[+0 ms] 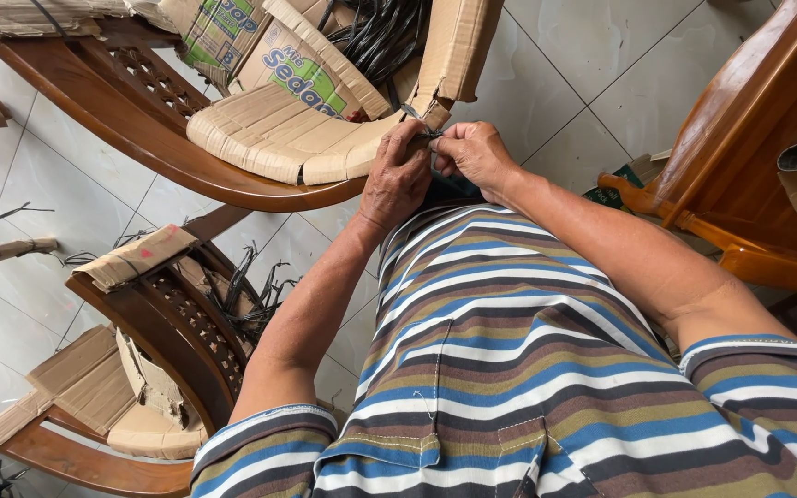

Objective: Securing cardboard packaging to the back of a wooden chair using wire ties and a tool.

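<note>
**Both hands pinch a strap at the cardboard-wrapped chair**

At 8 o'clock stands a dark carved wooden chair frame with torn brown cardboard scraps on it. At 11 o'clock a curved wooden chair arm carries ribbed brown cardboard wrapping. At 12 o'clock the left hand and right hand meet, fingers closed together on a thin dark plastic strap at the cardboard's edge. At 3 o'clock sits glossy brown wooden furniture.

Glossy wood frame, seemingly corrugated cardboard
</note>
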